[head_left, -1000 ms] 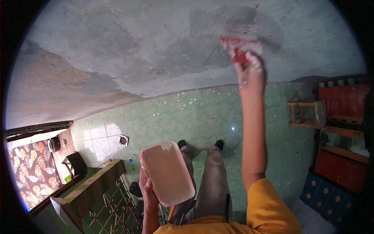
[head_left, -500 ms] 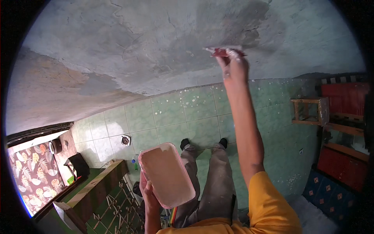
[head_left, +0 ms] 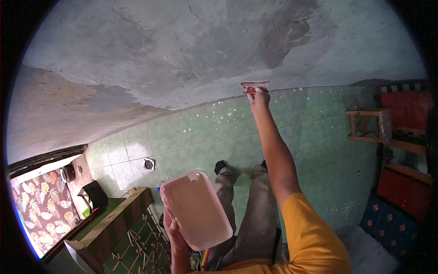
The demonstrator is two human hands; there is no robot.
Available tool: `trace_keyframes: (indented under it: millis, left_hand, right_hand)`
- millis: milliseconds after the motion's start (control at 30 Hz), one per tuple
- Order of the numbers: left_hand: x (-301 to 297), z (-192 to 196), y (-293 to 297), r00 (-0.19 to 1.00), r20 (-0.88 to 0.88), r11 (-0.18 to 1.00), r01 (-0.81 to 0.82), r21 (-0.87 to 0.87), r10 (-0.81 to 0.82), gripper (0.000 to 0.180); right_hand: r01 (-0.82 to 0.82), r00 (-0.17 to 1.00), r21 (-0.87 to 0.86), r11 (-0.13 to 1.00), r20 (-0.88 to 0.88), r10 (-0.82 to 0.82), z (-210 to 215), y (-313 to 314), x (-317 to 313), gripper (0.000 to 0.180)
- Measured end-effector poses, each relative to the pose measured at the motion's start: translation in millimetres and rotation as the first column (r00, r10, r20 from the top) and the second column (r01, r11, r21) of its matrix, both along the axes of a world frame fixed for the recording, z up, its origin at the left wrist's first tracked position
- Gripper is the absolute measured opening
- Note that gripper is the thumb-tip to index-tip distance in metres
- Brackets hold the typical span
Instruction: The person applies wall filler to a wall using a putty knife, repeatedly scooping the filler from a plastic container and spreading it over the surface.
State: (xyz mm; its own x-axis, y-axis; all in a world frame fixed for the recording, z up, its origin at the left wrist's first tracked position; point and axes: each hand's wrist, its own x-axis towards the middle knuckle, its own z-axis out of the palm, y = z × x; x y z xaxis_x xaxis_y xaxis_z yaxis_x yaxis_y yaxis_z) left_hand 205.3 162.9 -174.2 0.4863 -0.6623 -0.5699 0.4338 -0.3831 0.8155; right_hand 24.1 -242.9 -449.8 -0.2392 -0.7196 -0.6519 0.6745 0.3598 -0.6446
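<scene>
Head view: right hand outstretched pressing scraper against wall.

tray: pink | scraper: red | floor tiles: green, white-speckled | sleeve: yellow

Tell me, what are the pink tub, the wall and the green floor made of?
The pink tub in the left hand looks like thin plastic, smooth and slightly see-through, smeared white inside. The wall looks like grey cement plaster, matt, patchy and cracked. The floor seems to be glazed ceramic tile, with a square grid of joints and a slight shine. The scraper in the right hand is too small to judge.
</scene>
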Motion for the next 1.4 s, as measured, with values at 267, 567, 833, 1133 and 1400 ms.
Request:
trace_keyframes:
  millis: [267,567,833,1133,1400]
  left_hand:
    - [0.7,-7.9,4.5,0.998,0.036,0.999,-0.045,0.009,0.045,0.085]
    - [-49.6,67.4,-44.2,0.998,-0.052,0.983,0.008,-0.184,-0.018,0.070]
    - [-133.7,137.7,-86.2,0.999,0.009,0.921,0.035,-0.388,-0.034,0.066]
    - [-210.8,152.4,-100.6,0.994,-0.105,0.942,0.006,-0.336,-0.043,0.062]
    - [-269.3,177.2,-104.7,0.959,-0.280,0.943,-0.055,-0.329,-0.042,0.064]
  right_hand:
    - [-0.046,0.999,-0.222,0.974,-0.017,0.043,121.1,-27.9,2.5,0.019]
    - [-0.191,0.976,-0.518,0.834,-0.008,0.218,365.8,54.6,-85.1,0.024]
    - [-0.622,0.769,-0.325,0.713,-0.083,0.633,418.3,202.9,-176.4,0.020]
    - [-0.455,0.890,-0.359,0.815,-0.205,0.407,447.3,201.7,-263.3,0.024]
    - [-0.931,0.335,-0.341,0.131,-0.940,-0.067,428.1,219.6,-292.5,0.033]
